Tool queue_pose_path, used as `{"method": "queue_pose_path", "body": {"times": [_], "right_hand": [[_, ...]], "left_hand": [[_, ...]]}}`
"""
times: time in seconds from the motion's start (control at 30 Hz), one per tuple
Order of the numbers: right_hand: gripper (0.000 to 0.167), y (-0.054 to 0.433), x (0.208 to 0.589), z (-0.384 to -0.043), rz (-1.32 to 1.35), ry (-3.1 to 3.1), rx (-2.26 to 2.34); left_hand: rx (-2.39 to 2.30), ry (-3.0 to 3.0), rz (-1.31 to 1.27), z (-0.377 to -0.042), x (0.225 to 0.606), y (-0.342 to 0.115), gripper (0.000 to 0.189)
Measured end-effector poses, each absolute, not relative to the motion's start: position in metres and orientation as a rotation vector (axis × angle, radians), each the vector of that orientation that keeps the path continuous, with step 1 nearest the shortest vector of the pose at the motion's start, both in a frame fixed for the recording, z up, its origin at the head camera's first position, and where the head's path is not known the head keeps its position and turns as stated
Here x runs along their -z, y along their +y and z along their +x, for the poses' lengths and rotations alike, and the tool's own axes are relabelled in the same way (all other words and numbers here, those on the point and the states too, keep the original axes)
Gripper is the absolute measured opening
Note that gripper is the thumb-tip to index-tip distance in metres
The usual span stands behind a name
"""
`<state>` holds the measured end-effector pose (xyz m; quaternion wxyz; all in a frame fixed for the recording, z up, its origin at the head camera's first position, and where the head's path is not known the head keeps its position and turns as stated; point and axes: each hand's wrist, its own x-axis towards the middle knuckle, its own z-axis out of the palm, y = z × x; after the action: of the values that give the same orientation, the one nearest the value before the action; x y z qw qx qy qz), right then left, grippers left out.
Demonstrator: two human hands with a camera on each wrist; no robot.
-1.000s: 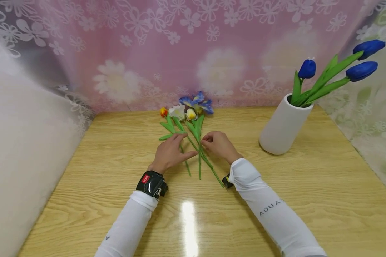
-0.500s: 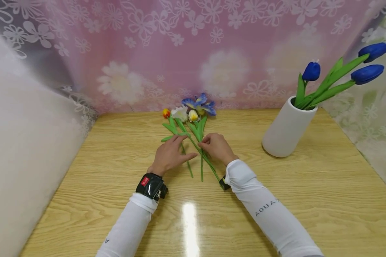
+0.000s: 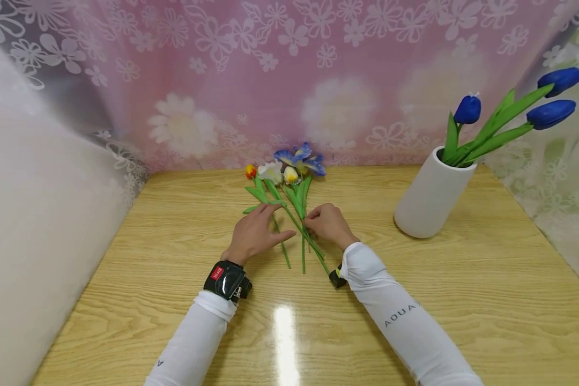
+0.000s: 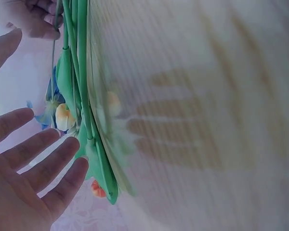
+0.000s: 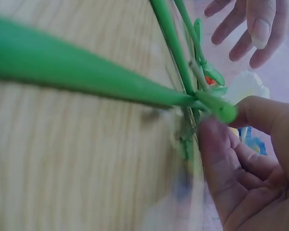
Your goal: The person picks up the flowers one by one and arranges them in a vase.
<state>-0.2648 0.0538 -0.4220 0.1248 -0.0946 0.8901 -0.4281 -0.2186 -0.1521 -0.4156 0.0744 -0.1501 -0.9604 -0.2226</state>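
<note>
Several artificial flowers lie on the table with stems crossing: a blue iris (image 3: 300, 160), a white flower (image 3: 271, 172), a white-and-yellow tulip (image 3: 291, 175) and an orange tulip (image 3: 251, 171). My right hand (image 3: 332, 222) pinches a thin stem between thumb and forefinger. In the left wrist view that stem (image 4: 53, 62) runs toward the blue iris. My left hand (image 3: 255, 230) is spread over the orange tulip's stem, fingers apart, gripping nothing. Several green stems (image 4: 82, 62) lie just beyond its fingers in the left wrist view.
A tall white vase (image 3: 431, 193) stands at the right, holding blue tulips (image 3: 467, 110) that lean right. The wooden table (image 3: 173, 214) ends at a pink flowered curtain (image 3: 251, 96) behind. A pale wall (image 3: 53, 187) rises at the left.
The head view has shifted slightly. My right hand has edged to the right at the stems, and a thin brownish stem now shows below its fingertips. The left hand stays nearly still.
</note>
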Motion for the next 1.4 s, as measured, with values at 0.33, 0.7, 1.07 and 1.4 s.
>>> {"method": "queue_pose_path", "body": {"times": [0.33,0.7,1.07,1.4], "right_hand": [[0.016,0.066,0.418,-0.261,-0.226,2.500,1.399],[0.019,0.076,0.413,-0.251,-0.203,2.401,1.535],[0.018,0.089,0.404,-0.246,-0.364,2.410,1.705],[0.019,0.101,0.388,-0.245,-0.409,2.437,1.840]], "left_hand": [[0.681,-2.907,-0.426,-0.217,0.415,-0.146,0.075],[0.660,-2.923,-0.439,-0.219,0.415,-0.141,0.077],[0.661,-2.935,-0.439,-0.218,0.413,-0.135,0.077],[0.673,-2.933,-0.452,-0.220,0.407,-0.127,0.077]]}}
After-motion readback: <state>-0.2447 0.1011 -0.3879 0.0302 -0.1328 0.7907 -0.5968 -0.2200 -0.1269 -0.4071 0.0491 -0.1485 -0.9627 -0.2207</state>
